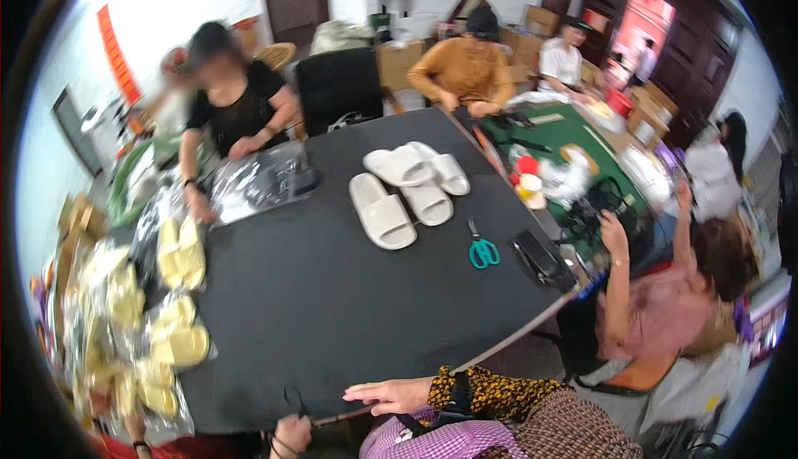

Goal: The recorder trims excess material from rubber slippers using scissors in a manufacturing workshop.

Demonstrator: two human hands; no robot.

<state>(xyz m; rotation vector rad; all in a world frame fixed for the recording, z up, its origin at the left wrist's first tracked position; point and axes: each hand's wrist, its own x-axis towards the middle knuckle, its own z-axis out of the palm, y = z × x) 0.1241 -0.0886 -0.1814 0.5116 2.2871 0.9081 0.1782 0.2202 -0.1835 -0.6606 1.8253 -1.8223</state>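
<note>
My right hand (386, 394) hovers by the near edge of the black table (332, 309), its fingers stretched out and nothing in them. A yellow-and-black patterned sleeve and a dark wristband are on that arm. I cannot make out my left hand. Left of my right hand, another hand (291, 436) beside red clothing grips a thin dark thing; it appears to be a co-worker's. Off-white slide sandals (382, 218) lie grouped in the table's middle, some resting on others. Teal-handled scissors (484, 251) lie to their right.
Pale yellow slippers (180, 344) in clear bags crowd the left edge. A person in black (241, 101) handles bagged dark items (262, 180) at far left. A black case (540, 258) lies at the right edge. Several co-workers sit around a green table (573, 139).
</note>
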